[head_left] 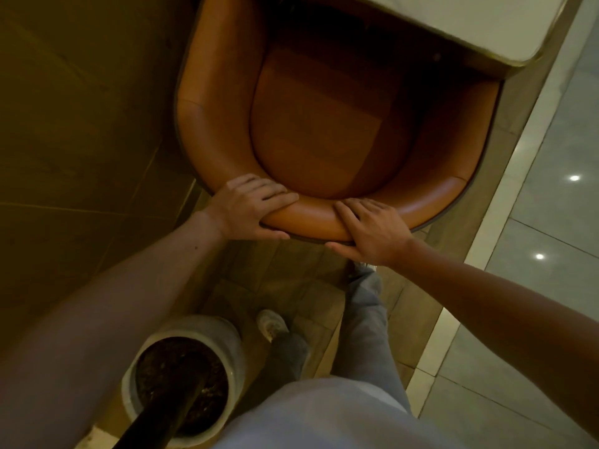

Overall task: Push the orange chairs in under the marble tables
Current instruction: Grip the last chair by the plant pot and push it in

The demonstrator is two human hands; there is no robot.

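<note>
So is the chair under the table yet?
Partly: the orange chair has its front beneath the marble table; most of the seat shows.

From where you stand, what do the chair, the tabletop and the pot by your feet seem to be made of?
The chair: orange leather or imitation, smooth, softly glossy, with stitched seams. The tabletop: pale polished stone, likely marble; veining unclear here. The pot: grey, matte, rough, probably concrete or stone.

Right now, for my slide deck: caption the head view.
Overhead: left hand and right hand grip the orange chair by its backrest, front partly under the marble table.
</note>
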